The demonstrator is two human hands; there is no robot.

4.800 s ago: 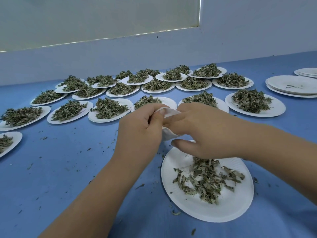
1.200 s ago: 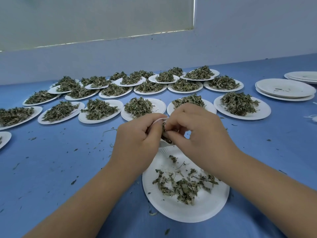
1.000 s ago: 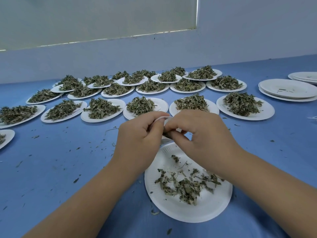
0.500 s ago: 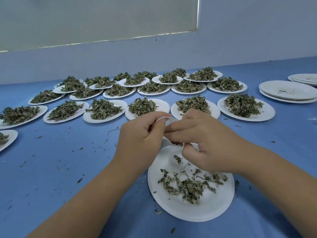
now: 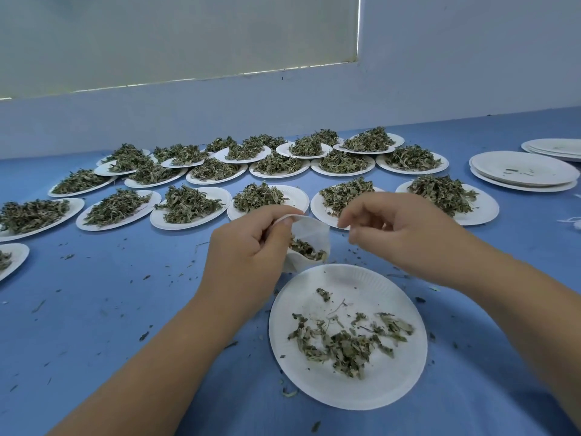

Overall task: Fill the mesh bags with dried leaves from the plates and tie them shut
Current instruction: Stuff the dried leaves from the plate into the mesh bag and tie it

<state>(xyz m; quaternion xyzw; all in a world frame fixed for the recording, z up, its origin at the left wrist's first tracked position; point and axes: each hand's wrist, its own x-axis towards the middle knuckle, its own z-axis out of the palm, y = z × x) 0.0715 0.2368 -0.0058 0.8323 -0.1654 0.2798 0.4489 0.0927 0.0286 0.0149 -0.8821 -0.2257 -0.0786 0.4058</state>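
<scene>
ok so the left hand (image 5: pixel 248 253) has the mesh bag (image 5: pixel 309 231) pinched at its rim between thumb and fingers, holding it up with the mouth gaping toward the right; the bag sits just past the far edge of the near plate (image 5: pixel 314 388), and i can't tell if its bottom actually touches that rim since the hand hides part of it; there's a small clump of dried leaves (image 5: pixel 306 248) inside it, and the bag isn't tied; the right hand (image 5: pixel 405 237) is up in the air just beside the bag's mouth, not touching it, fingers loosely curled with thumb and forefinger tips close together, and nothing i can see between them; the near plate has only a thin scatter of loose leaves (image 5: pixel 342 344), mostly on its near half; behind the 2 hands are rows of white plates (image 5: pixel 218 192), each heaped with leaves, running left to right across the blue bench (image 5: pixel 94 309); far right there's a stack of empty plates (image 5: pixel 523 171); leaf crumbs (image 5: pixel 143 335) lie all over the bench around the near plate
</scene>
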